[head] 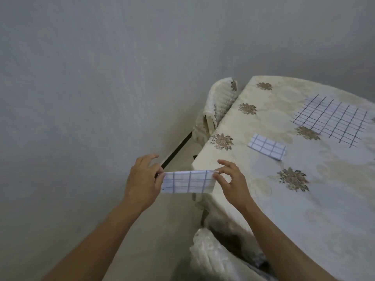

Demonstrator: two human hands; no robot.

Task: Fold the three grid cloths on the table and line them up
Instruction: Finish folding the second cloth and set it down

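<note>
I hold a folded white cloth with a dark grid [188, 181] in the air, left of the table's corner. My left hand [143, 180] pinches its left end and my right hand [231, 180] pinches its right end. A small folded grid cloth [266, 146] lies on the table [304, 209] near the left edge. Farther back on the right, a larger grid cloth [332, 120] lies spread out flat.
The table wears a cream cloth with brown flower prints. A covered chair [218, 102] stands at its far left side and another covered chair [213, 258] sits below the near corner. Grey floor fills the left of the view.
</note>
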